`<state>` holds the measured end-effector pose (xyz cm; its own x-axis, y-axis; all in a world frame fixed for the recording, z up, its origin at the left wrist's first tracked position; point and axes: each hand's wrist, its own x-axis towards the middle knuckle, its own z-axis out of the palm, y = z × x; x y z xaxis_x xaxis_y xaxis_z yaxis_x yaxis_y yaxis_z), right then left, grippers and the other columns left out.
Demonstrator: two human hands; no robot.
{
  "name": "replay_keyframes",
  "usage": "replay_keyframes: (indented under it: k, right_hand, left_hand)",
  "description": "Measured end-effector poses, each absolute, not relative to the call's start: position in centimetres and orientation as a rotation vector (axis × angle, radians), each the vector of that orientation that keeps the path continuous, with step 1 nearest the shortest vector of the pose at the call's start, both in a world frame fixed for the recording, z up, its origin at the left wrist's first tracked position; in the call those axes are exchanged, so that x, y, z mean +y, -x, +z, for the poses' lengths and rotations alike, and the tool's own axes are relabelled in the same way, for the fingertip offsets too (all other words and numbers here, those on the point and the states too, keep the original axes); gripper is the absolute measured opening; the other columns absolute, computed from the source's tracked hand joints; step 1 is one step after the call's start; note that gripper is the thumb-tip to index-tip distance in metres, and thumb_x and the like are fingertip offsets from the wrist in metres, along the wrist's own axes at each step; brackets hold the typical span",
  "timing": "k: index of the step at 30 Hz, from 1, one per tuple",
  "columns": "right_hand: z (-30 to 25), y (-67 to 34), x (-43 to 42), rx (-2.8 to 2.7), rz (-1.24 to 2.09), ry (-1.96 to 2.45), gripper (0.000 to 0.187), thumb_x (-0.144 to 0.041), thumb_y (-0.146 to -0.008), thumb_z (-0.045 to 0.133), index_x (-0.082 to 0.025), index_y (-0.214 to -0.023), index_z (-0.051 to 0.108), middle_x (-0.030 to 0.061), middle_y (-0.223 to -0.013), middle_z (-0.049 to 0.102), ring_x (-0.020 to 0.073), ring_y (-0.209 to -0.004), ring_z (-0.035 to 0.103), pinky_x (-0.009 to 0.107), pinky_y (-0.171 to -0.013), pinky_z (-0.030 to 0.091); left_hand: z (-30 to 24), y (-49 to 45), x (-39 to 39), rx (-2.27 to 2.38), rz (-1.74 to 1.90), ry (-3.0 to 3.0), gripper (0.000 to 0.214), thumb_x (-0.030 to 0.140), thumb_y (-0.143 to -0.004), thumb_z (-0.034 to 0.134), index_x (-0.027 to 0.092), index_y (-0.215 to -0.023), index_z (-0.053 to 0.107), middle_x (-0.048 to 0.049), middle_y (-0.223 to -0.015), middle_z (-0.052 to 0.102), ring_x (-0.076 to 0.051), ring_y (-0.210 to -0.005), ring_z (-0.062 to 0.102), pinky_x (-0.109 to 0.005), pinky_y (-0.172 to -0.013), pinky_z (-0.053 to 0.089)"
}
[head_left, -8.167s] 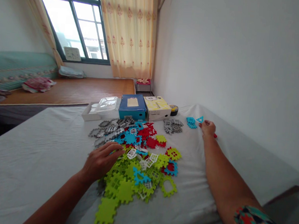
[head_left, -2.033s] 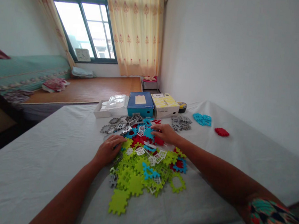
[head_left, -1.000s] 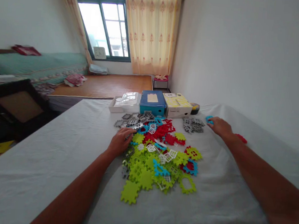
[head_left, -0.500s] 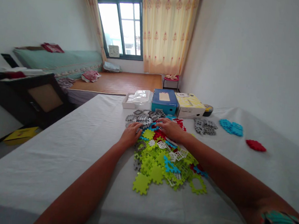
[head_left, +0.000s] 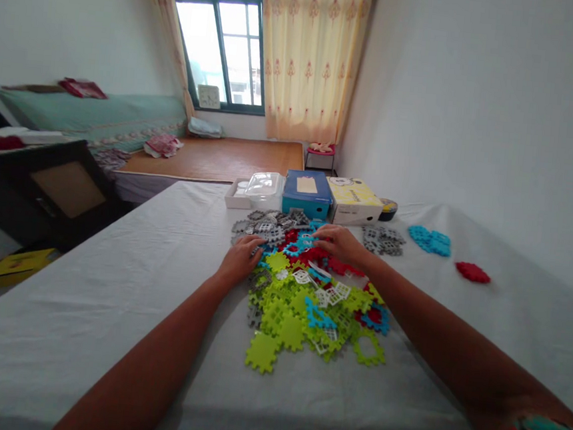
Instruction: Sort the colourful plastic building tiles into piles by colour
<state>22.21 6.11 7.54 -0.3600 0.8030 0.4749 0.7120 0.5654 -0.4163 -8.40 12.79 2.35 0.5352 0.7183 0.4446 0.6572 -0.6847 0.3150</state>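
A mixed heap of flat, notched plastic building tiles lies on the white-covered table. My left hand (head_left: pixel 240 260) rests at the heap's left edge, fingers stretched out and touching the pieces beside the grey tiles (head_left: pixel 271 227). Over the far right side of the heap is my right hand (head_left: pixel 343 245), its fingers apart above red tiles (head_left: pixel 319 253) and close to a light-blue tile (head_left: pixel 305 243). What lies under its fingertips is partly hidden. Nearer to me spread the lime-green tiles (head_left: pixel 292 329), with white window-like pieces (head_left: pixel 323 296) and a blue tile (head_left: pixel 318 315) on top.
Behind the heap stand a clear plastic box (head_left: pixel 265 186), a blue box (head_left: pixel 308 193) and a yellow-and-white box (head_left: pixel 355 201). To the right sit separate groups of grey tiles (head_left: pixel 383 240), blue tiles (head_left: pixel 429 241) and red tiles (head_left: pixel 473 272) on the white cloth (head_left: pixel 160 284).
My right hand has shifted right and away from my left hand, uncovering blue and red tiles between them. The whole view has swung slightly to the right.
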Motion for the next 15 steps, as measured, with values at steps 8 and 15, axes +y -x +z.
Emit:
replay_keyframes:
  k: [8,15]
  right_hand:
    - [6.2,-34.0,5.4,-1.378,0.318,1.552,0.037,-0.038,-0.078,0.061,-0.014,-0.106,0.064,0.0049,-0.08,0.069,0.0168,-0.066,0.063,0.029,-0.062,0.052]
    - [4.0,-45.5,-0.2,-0.651,-0.078,1.855,0.03,-0.037,-0.076,0.063,-0.015,-0.096,0.061,0.0086,-0.078,0.069,0.0214,-0.071,0.067,0.034,-0.067,0.053]
  left_hand:
    - [1.9,8.8,13.8,1.174,0.854,-2.654,0.039,0.038,-0.089,0.041,0.02,-0.114,0.065,-0.0088,-0.119,0.063,-0.025,-0.114,0.055,-0.044,-0.103,0.043]
    - [1.7,9.1,14.2,1.17,0.854,-2.667,0.04,0.043,-0.09,0.04,0.022,-0.114,0.065,-0.0076,-0.119,0.064,-0.024,-0.112,0.057,-0.043,-0.102,0.044]
